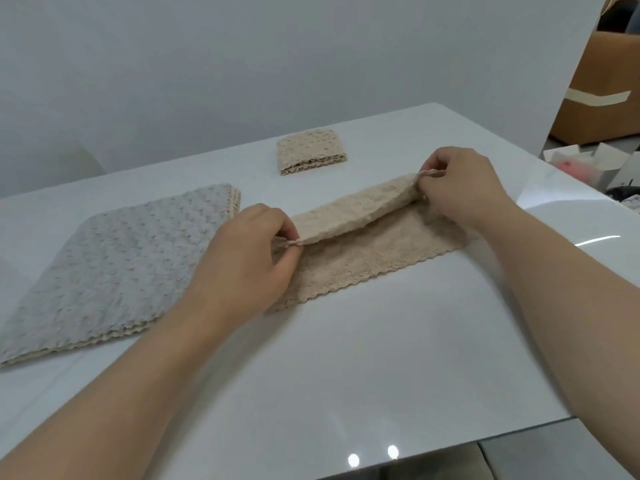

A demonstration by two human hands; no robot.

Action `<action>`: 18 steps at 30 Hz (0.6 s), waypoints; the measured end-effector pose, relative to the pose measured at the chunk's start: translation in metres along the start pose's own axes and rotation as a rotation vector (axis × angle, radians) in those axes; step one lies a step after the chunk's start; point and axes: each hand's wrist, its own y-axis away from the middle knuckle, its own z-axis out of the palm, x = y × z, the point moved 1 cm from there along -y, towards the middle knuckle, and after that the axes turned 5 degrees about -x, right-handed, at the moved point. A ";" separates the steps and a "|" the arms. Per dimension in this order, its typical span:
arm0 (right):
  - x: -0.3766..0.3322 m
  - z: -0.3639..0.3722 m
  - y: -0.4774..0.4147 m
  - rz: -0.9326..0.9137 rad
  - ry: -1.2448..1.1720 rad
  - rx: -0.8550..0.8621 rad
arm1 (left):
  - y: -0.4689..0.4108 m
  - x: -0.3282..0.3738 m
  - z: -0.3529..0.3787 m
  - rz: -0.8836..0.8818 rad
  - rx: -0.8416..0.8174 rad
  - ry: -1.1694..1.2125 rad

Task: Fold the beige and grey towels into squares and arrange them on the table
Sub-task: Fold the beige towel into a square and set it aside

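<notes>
**On a white table [381, 358], a beige towel [374, 258] lies partly doubled over**

Across most of the frame, from lower left to centre right, runs the glossy table, its surface catching two small points of light near the bottom edge. At the left of the frame a stack of flat towels [114, 265] rests on it, a grey one on top and beige scalloped edges showing beneath along the near side. At the centre lies the beige towel, spread on the tabletop just beside the stack, with its far edge lifted and turned back toward the viewer in a long flap. In the upper right corner, beyond the table, stands a cardboard box [602, 91] with a strip of pale tape across its side.

A person's bare forearms enter from the bottom corners. The left hand [242, 268], at the centre left, pinches the left end of the raised flap between thumb and curled fingers. The right hand [464, 188], at the centre right, grips the flap's right end in the same way, knuckles up. Above the centre, well apart from the hands, a folded beige square [310, 150] sits on the table, its layered edges facing the viewer.
</notes>
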 end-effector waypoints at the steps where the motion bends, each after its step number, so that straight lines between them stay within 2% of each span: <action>1: -0.001 -0.003 0.000 0.006 -0.003 0.033 | 0.003 0.000 0.000 0.013 -0.001 0.006; 3: -0.004 -0.010 0.002 -0.008 0.005 0.060 | 0.007 -0.002 0.003 0.044 -0.035 0.005; 7: -0.018 -0.016 0.013 -0.024 -0.013 -0.012 | 0.014 -0.008 0.005 0.057 -0.188 0.042; 12: -0.029 -0.024 0.023 0.082 -0.052 -0.150 | 0.016 -0.016 0.001 0.094 -0.272 0.054; 15: -0.028 -0.026 0.025 0.110 0.102 -0.171 | 0.015 -0.019 0.000 0.098 -0.256 0.049; 18: -0.029 -0.023 0.027 0.115 0.297 -0.313 | 0.016 -0.018 0.001 0.108 -0.232 0.034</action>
